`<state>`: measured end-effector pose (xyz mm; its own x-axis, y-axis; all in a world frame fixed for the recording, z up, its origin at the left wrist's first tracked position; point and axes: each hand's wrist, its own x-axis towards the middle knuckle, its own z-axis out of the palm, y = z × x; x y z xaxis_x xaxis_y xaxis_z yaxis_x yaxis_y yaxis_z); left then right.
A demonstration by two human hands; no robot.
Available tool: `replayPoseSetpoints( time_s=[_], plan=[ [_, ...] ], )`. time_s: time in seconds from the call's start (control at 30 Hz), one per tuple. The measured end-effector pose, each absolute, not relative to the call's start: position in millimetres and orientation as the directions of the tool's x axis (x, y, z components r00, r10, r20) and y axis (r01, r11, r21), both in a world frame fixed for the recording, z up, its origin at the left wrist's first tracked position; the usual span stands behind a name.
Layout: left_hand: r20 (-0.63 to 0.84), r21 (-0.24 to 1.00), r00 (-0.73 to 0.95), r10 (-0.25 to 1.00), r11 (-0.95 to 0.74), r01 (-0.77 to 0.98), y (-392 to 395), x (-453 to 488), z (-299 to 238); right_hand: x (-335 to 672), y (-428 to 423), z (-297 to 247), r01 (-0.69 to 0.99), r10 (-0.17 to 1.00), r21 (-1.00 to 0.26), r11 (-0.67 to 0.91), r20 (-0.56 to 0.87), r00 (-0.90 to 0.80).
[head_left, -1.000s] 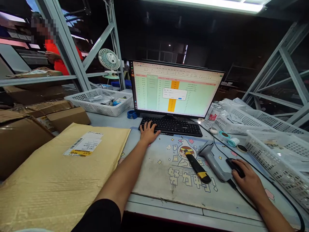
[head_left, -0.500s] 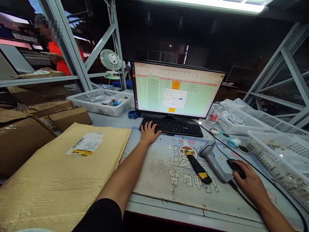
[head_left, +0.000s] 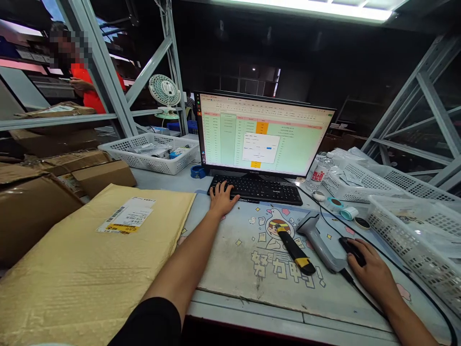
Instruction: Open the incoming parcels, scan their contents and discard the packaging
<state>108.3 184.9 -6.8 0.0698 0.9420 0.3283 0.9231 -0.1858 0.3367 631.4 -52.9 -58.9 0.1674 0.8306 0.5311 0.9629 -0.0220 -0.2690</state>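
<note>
My left hand (head_left: 222,198) rests with spread fingers on the left end of a black keyboard (head_left: 266,189). My right hand (head_left: 370,269) is curled over a black computer mouse (head_left: 351,249) at the right of the desk mat (head_left: 230,259). A grey barcode scanner (head_left: 320,245) lies just left of the mouse, its cable running toward the front edge. Beside it is a black and yellow utility knife (head_left: 297,252). Behind the keyboard stands a monitor (head_left: 230,149) showing a spreadsheet with a white dialog box. Left of my left arm lies a yellow padded mailer (head_left: 90,269) with a shipping label (head_left: 127,215).
White plastic baskets (head_left: 406,235) line the right side, near a clear bottle (head_left: 319,173) and tape rolls (head_left: 349,213). Another basket (head_left: 173,166) with packets stands left of the monitor. Cardboard boxes (head_left: 36,206) are at far left. A person in red (head_left: 95,98) stands behind the metal frame.
Both hands stay where they were, on the keyboard and the mouse. Only a very slight shift of the whole view shows.
</note>
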Motion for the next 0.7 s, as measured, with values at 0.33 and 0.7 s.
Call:
replayPoseSetpoints(
  time_s=[0.33, 0.7],
  plan=[
    [0.420, 0.403, 0.053, 0.906, -0.238, 0.884, 179.4, 110.3, -1.5, 630.4, -49.5, -60.1, 0.967, 0.831, -0.251, -0.039, 0.530, 0.171],
    [0.647, 0.535, 0.119, 0.753, -0.559, 0.633, 116.2, 159.3, 122.7, 619.0, -49.8, -51.5, 0.955, 0.848, -0.289, -0.067, 0.488, 0.207]
  ],
)
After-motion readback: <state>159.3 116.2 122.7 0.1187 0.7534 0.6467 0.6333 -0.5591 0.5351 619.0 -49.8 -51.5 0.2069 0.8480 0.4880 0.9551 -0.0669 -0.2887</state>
